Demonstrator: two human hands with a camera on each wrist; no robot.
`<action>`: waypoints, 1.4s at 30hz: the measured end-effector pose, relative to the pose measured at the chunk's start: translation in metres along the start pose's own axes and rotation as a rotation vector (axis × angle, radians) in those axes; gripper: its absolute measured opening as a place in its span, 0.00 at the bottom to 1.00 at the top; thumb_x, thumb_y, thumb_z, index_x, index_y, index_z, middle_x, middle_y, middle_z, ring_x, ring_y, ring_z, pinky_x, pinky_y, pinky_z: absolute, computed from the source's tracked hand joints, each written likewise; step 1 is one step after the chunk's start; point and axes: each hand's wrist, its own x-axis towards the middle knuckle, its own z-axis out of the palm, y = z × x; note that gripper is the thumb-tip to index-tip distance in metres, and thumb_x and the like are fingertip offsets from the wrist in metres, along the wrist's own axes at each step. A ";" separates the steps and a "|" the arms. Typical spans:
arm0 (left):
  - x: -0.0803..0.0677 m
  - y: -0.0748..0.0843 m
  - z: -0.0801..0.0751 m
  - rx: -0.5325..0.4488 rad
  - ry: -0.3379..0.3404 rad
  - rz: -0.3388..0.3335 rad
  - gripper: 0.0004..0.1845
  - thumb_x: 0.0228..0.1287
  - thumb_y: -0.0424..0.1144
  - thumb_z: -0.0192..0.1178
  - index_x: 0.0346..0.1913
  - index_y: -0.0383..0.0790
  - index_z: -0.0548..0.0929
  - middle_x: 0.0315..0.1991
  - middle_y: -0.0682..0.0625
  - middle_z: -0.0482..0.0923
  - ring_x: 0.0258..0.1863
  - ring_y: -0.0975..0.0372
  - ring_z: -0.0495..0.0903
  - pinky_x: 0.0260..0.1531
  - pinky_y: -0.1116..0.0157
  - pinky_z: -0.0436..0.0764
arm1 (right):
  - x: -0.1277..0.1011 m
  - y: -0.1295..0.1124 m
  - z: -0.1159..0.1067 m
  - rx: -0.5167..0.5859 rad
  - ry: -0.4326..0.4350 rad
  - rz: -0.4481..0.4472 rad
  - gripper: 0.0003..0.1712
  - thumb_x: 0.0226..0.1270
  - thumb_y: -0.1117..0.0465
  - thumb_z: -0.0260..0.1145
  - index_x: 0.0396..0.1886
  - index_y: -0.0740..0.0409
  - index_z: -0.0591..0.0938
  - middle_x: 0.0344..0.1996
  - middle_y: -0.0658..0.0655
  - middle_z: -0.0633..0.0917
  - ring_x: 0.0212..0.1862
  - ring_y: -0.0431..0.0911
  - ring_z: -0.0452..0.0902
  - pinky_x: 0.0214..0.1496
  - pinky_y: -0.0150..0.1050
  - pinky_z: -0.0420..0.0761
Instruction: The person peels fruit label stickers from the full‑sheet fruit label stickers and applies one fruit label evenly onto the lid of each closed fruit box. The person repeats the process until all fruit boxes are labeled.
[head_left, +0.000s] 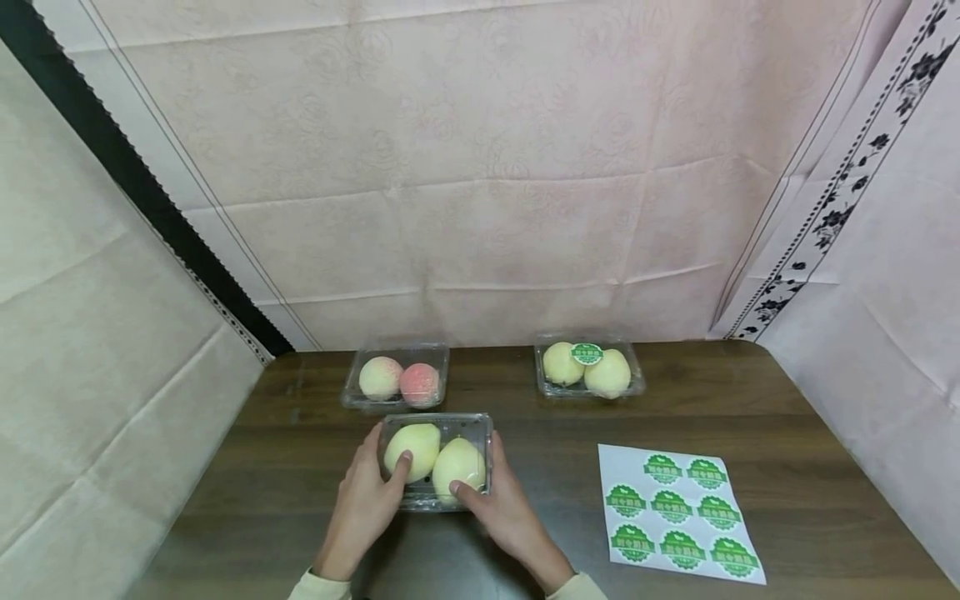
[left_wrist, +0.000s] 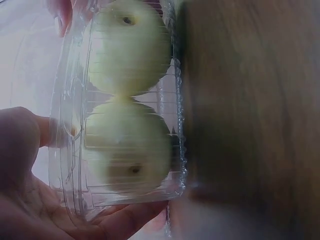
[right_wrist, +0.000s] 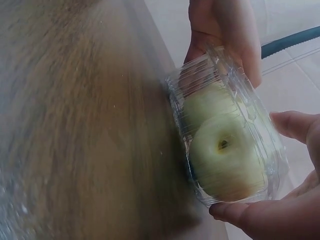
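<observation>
This looks like a small makeshift packing station for fruit rather than a lived-in room. A dark wood-grain surface (head_left: 787, 500) is screened on three sides by hung pink patterned cloth (head_left: 480, 167), with a floral-bordered panel (head_left: 832, 208) at the right. On the surface stand clear plastic clamshell boxes of fruit, one of pink peaches (head_left: 397, 377) and one of pale fruit sealed with a green label (head_left: 587, 353), beside a sheet of matching green round stickers (head_left: 678, 510).

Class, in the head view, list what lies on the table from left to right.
Box of pink peaches → box of yellow fruit held by both hands → labelled box of yellow fruit → sheet of green stickers.
</observation>
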 end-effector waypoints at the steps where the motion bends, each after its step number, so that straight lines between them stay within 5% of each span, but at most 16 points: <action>1: 0.000 0.001 0.001 -0.003 -0.001 0.004 0.40 0.77 0.46 0.61 0.81 0.29 0.58 0.72 0.29 0.69 0.71 0.35 0.70 0.66 0.34 0.71 | 0.000 0.000 -0.001 -0.008 0.005 0.002 0.62 0.66 0.57 0.76 0.83 0.74 0.44 0.79 0.80 0.53 0.80 0.73 0.50 0.78 0.69 0.50; 42: -0.012 0.039 0.041 -0.045 -0.022 0.081 0.38 0.75 0.44 0.63 0.79 0.29 0.63 0.69 0.29 0.72 0.66 0.36 0.75 0.60 0.38 0.78 | -0.009 0.008 -0.050 -0.077 0.139 0.072 0.57 0.70 0.56 0.74 0.83 0.73 0.48 0.79 0.78 0.58 0.79 0.71 0.54 0.79 0.66 0.54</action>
